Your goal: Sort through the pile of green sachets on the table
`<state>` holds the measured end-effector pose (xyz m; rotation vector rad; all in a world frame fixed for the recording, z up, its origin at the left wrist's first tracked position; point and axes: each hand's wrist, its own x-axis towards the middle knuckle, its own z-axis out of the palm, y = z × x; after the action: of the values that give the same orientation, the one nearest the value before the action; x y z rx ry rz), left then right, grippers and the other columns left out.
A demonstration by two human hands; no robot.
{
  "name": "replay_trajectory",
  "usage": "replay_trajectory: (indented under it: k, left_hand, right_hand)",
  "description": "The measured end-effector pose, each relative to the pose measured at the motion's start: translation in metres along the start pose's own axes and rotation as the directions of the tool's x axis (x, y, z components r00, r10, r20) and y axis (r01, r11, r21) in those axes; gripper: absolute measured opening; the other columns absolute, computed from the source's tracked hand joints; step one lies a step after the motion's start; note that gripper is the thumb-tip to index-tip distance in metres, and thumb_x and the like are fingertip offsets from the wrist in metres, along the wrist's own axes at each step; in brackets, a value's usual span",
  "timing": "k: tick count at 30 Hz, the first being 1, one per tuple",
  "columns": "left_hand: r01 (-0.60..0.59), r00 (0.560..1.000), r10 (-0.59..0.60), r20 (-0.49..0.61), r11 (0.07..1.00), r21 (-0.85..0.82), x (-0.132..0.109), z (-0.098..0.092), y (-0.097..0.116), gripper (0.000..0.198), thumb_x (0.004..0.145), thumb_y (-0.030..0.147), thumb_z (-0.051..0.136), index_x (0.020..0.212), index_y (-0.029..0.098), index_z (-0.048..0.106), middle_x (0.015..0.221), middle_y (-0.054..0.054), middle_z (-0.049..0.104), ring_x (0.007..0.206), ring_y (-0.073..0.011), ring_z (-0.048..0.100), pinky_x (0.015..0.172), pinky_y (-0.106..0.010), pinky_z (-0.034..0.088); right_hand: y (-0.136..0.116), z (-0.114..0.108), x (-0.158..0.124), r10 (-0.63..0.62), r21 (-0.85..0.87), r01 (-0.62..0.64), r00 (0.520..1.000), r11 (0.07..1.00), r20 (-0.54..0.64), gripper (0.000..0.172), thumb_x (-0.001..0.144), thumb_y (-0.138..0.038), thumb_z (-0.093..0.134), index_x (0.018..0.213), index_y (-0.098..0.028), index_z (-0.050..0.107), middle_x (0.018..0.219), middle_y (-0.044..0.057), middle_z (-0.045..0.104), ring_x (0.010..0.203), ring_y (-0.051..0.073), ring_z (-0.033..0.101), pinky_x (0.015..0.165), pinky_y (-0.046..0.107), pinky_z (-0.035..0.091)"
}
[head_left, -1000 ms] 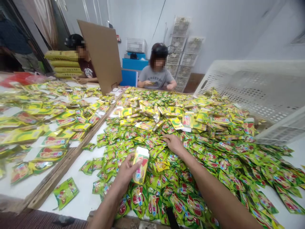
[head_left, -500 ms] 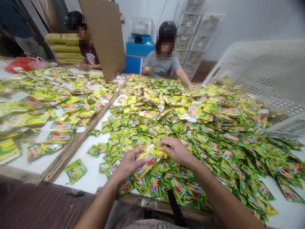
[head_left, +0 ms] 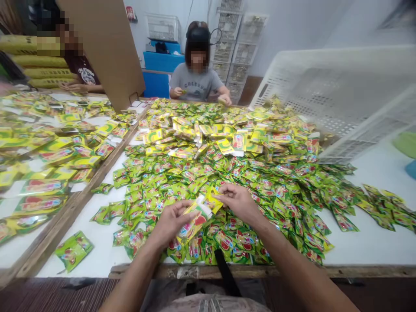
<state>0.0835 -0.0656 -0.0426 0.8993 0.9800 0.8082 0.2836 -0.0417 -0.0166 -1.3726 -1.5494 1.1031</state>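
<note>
My left hand (head_left: 173, 221) grips a flat yellow box (head_left: 194, 223) with a watermelon picture and white flaps open at its upper end. Beside that open end, my right hand (head_left: 238, 203) pinches a small yellow packet (head_left: 212, 200), which touches the flaps. Whether part of the packet is inside the box I cannot tell. Under and around both hands lies a wide pile of green packets (head_left: 227, 240). Behind it, yellow boxes (head_left: 225, 146) are heaped.
A white perforated crate (head_left: 325, 86) stands tilted at the right. Wooden strips (head_left: 107, 167) divide the table on the left, with more yellow boxes (head_left: 58, 156) beyond. Across the table sits a person in grey (head_left: 198, 84); another is behind a cardboard panel (head_left: 107, 52).
The view has swung to the right. My right hand and the yellow packet are now lower against the box's open end, and the box's white flaps show more. The person opposite has drawn an arm in.
</note>
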Motion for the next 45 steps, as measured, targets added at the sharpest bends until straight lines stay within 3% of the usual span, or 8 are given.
replay_trajectory:
  k: [10, 15, 19, 25, 29, 33, 39, 45]
  left_hand:
    - [-0.017, 0.998, 0.009, 0.061, 0.992, 0.128, 0.002, 0.015, -0.014, 0.037, 0.06, 0.034, 0.076, 0.089, 0.014, 0.064, 0.062, 0.002, 0.064, 0.053, -0.0099, 0.055, 0.051, -0.019, 0.039]
    - [0.061, 0.997, -0.062, -0.04, 0.998, -0.033, 0.005, 0.02, -0.019, 0.044, 0.055, 0.033, 0.08, 0.089, 0.014, 0.06, 0.063, 0.0, 0.067, 0.054, -0.0126, 0.06, 0.054, -0.022, 0.045]
    - [0.043, 0.993, -0.052, -0.104, 0.995, -0.085, 0.007, 0.021, -0.017, 0.046, 0.054, 0.033, 0.08, 0.091, 0.015, 0.058, 0.064, -0.001, 0.069, 0.052, -0.014, 0.061, 0.051, -0.023, 0.046]
    - [0.001, 0.985, -0.022, -0.168, 0.992, -0.124, 0.002, 0.014, -0.012, 0.048, 0.05, 0.034, 0.082, 0.088, 0.014, 0.061, 0.062, -0.001, 0.068, 0.051, -0.0143, 0.062, 0.051, -0.022, 0.046]
    - [-0.002, 0.98, -0.024, -0.196, 0.992, -0.13, 0.002, 0.01, -0.012, 0.048, 0.048, 0.036, 0.082, 0.086, 0.014, 0.061, 0.058, 0.001, 0.066, 0.048, -0.0139, 0.06, 0.048, -0.022, 0.045]
    - [-0.026, 0.992, 0.005, -0.129, 0.986, -0.162, 0.003, 0.012, -0.013, 0.044, 0.055, 0.035, 0.079, 0.089, 0.015, 0.062, 0.061, 0.0, 0.068, 0.051, -0.0138, 0.062, 0.052, -0.023, 0.047]
    - [-0.066, 0.99, 0.044, -0.133, 0.984, -0.167, -0.003, 0.006, -0.015, 0.045, 0.055, 0.029, 0.08, 0.093, 0.013, 0.063, 0.07, -0.003, 0.071, 0.058, -0.0137, 0.064, 0.059, -0.023, 0.048]
    - [-0.069, 0.996, 0.064, -0.063, 0.993, -0.091, -0.009, 0.001, -0.006, 0.042, 0.058, 0.031, 0.079, 0.094, 0.013, 0.065, 0.064, -0.001, 0.069, 0.053, -0.0107, 0.06, 0.054, -0.02, 0.044]
  right_hand:
    - [0.028, 0.028, -0.053, 0.199, 0.276, -0.171, 0.977, 0.946, -0.078, 0.038, 0.062, -0.051, 0.07, 0.061, -0.019, 0.051, 0.052, -0.005, 0.047, 0.046, 0.011, 0.045, 0.046, 0.023, 0.039]
    - [0.023, 0.007, -0.043, 0.058, 0.006, -0.058, 0.98, 0.998, -0.192, 0.034, 0.078, -0.052, 0.055, 0.07, -0.018, 0.057, 0.061, -0.001, 0.053, 0.055, 0.013, 0.048, 0.052, 0.024, 0.037]
    - [0.027, -0.02, 0.002, -0.016, -0.388, -0.208, 0.865, 0.898, -0.501, 0.04, 0.073, -0.058, 0.054, 0.076, -0.018, 0.056, 0.071, 0.004, 0.057, 0.065, 0.019, 0.051, 0.058, 0.028, 0.036]
    - [0.049, -0.021, 0.025, -0.241, -0.571, -0.023, 0.893, 0.82, -0.381, 0.037, 0.07, -0.054, 0.056, 0.061, -0.021, 0.044, 0.063, 0.001, 0.048, 0.063, 0.018, 0.045, 0.059, 0.029, 0.034]
    - [0.034, -0.008, 0.004, -0.091, -0.166, 0.023, 0.908, 0.986, -0.41, 0.037, 0.067, -0.051, 0.064, 0.064, -0.022, 0.041, 0.056, -0.004, 0.041, 0.054, 0.014, 0.042, 0.052, 0.026, 0.034]
    - [0.013, 0.009, -0.012, 0.04, 0.193, -0.003, 0.981, 0.981, -0.187, 0.037, 0.065, -0.05, 0.067, 0.067, -0.021, 0.045, 0.059, -0.004, 0.046, 0.057, 0.014, 0.048, 0.054, 0.025, 0.039]
    - [0.013, 0.016, -0.019, 0.0, 0.009, 0.0, 0.998, 1.0, -0.056, 0.036, 0.068, -0.047, 0.067, 0.061, -0.019, 0.045, 0.054, -0.007, 0.031, 0.051, 0.01, 0.031, 0.048, 0.022, 0.027]
    - [0.012, 0.02, -0.021, -0.062, -0.128, 0.042, 0.985, 0.991, -0.158, 0.034, 0.07, -0.049, 0.064, 0.062, -0.02, 0.048, 0.052, -0.006, 0.032, 0.049, 0.01, 0.031, 0.046, 0.023, 0.025]
